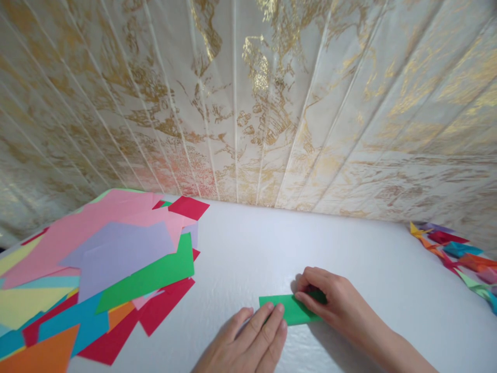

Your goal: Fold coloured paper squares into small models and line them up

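A green paper strip (298, 312) is laid flat on the white table (240, 248), with its left end covered by the left hand (252, 344) and its right end by the right hand (330, 296). The left hand is held palm down, entering from the near side of the strip, with its extended fingers angled forward and to the right. Their tips are rested on the strip's near left part, nothing being clasped; the outermost finger is set a little apart from the others, and the thumb is hidden. The right forearm (384, 336) is slanted in from the near right of the strip. The right hand's fingers are curled, and its thumb is stretched over the strip toward the far edge, where it is brought close to the bent index finger; whether paper is pinched between them cannot be told. To the left of the strip, loose coloured sheets (128, 246) are heaped in overlapping layers. Well to its right and farther back, small folded paper pieces (460, 249) are gathered. Beyond the strip, a gold-patterned curtain (233, 109) is hung.
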Demonstrator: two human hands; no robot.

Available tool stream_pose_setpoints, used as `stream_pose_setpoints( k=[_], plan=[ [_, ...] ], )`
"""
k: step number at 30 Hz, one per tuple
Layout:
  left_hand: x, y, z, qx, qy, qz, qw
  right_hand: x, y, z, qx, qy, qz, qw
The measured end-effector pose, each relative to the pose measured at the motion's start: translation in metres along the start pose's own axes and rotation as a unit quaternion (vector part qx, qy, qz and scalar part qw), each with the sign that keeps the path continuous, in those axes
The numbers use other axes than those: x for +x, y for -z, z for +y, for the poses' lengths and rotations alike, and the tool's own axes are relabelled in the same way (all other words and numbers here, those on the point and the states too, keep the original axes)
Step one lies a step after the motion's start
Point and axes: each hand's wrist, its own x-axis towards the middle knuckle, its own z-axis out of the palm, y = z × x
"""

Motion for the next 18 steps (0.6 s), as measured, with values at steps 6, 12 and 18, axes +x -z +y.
stream_pose_setpoints(
  k=[6,12,18],
  plan=[
    [0.002,0.0025,0.0,-0.021,0.009,-0.013,1.0,-0.0016,-0.0025,0.0016,-0.013,0.012,0.008,1.0],
    [0.0056,0.0052,-0.0025,-0.027,0.015,0.004,1.0,-0.0018,-0.0036,0.0014,-0.026,0.024,0.016,0.999],
    [0.0067,0.0063,-0.0034,-0.028,0.014,0.002,1.0,-0.0015,-0.0068,0.0025,-0.037,0.024,0.023,0.999]
  ],
)
